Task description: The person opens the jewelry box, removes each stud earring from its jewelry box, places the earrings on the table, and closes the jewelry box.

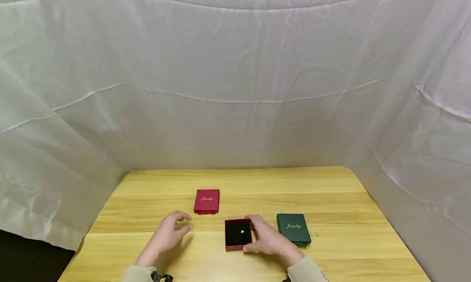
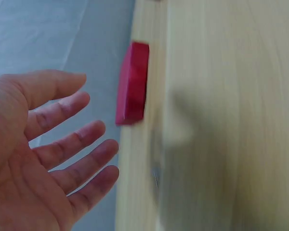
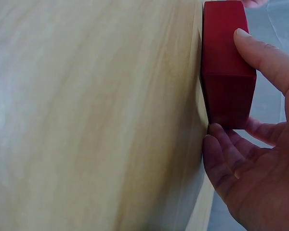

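Note:
A red jewelry box point(image 1: 233, 248) lies open side up on the table, a black pad inside and a small silver star-shaped piece point(image 1: 242, 231) on the pad. My right hand point(image 1: 270, 237) grips this box at its right side, thumb on the near wall and fingers round the far corner. In the right wrist view the red box point(image 3: 226, 43) shows its outer walls only. My left hand point(image 1: 169, 233) is held above the table with relaxed fingers, touching nothing. Beyond it sits a red "Jewelry" piece point(image 1: 207, 200); whether lid or closed box, I cannot tell.
A dark green "Jewelry" box point(image 1: 294, 228) stands just right of my right hand. Small dark marks or bits point(image 1: 314, 234) show beside it on the wooden table point(image 1: 331, 192). Pale cloth point(image 1: 220, 122) hangs round the back and sides.

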Demonstrator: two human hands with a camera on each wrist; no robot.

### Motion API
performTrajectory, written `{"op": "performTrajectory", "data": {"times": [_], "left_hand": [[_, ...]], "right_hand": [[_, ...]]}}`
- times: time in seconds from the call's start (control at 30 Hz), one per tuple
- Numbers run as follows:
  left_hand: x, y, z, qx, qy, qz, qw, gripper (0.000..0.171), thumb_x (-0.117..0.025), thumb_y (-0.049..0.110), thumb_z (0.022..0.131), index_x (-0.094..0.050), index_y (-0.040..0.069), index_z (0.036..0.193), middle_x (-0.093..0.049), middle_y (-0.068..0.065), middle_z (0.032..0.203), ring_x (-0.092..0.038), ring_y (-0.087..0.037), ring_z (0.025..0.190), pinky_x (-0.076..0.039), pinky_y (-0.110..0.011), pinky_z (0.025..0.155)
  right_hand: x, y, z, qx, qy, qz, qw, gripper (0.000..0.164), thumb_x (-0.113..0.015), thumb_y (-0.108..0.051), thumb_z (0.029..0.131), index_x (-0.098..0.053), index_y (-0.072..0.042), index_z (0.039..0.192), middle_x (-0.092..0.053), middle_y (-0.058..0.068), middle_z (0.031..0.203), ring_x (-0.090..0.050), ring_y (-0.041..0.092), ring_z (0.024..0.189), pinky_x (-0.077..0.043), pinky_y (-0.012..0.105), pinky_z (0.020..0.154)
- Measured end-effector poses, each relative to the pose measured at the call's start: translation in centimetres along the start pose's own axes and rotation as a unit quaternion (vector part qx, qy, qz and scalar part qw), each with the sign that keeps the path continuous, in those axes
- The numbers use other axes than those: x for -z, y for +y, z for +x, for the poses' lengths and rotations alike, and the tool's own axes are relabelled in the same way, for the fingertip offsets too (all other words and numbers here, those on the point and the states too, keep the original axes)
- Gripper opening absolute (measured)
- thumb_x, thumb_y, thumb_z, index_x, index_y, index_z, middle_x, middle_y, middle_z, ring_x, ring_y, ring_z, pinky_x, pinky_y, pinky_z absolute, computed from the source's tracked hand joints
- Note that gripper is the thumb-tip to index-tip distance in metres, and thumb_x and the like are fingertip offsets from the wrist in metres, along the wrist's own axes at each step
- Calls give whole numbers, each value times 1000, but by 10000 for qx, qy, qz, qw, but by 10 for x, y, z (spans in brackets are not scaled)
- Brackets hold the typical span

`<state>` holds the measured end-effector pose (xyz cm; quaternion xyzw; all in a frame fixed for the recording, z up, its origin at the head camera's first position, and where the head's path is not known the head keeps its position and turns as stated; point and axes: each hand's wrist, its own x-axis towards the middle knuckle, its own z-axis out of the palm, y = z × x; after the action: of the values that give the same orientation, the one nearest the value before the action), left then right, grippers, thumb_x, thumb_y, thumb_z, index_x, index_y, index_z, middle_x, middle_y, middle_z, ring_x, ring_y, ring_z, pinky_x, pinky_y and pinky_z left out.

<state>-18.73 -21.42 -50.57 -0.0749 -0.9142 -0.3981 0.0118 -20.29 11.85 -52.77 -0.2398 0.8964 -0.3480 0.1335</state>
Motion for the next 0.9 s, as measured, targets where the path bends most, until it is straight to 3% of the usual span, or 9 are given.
{"op": "performTrajectory", "data": {"times": [0.17,0.33,0.6,0.9], "left_hand": [[-18,20,6,-572,-86,-345,9977,15,-75,8,85,-69,8,99,-63,-6,111,-58,-30,105,-48,-52,91],[-39,37,11,-893,-325,-478,9943,15,-75,11,86,-68,8,99,-60,-6,114,-56,-29,107,-47,-51,91],[-69,56,20,-1017,-687,-392,9917,14,-74,18,87,-68,11,97,-59,-15,122,-54,-35,114,-43,-58,96],[-91,64,26,-1048,-774,-146,9914,15,-75,15,85,-70,8,98,-61,-7,112,-57,-32,106,-47,-53,92]], "right_hand": [[0,0,0,-21,9,-27,10000,92,-84,-42,75,-38,-2,145,-48,9,136,-49,27,123,-42,51,102],[0,-1,0,-23,11,-34,10000,93,-84,-43,75,-38,-2,145,-49,9,136,-49,27,122,-42,51,102],[0,0,0,141,38,-1,9999,92,-84,-43,75,-39,0,144,-50,9,131,-53,25,115,-45,50,98],[0,2,1,190,11,142,9997,91,-85,-40,75,-40,0,143,-49,10,132,-55,23,111,-47,46,95]]}}
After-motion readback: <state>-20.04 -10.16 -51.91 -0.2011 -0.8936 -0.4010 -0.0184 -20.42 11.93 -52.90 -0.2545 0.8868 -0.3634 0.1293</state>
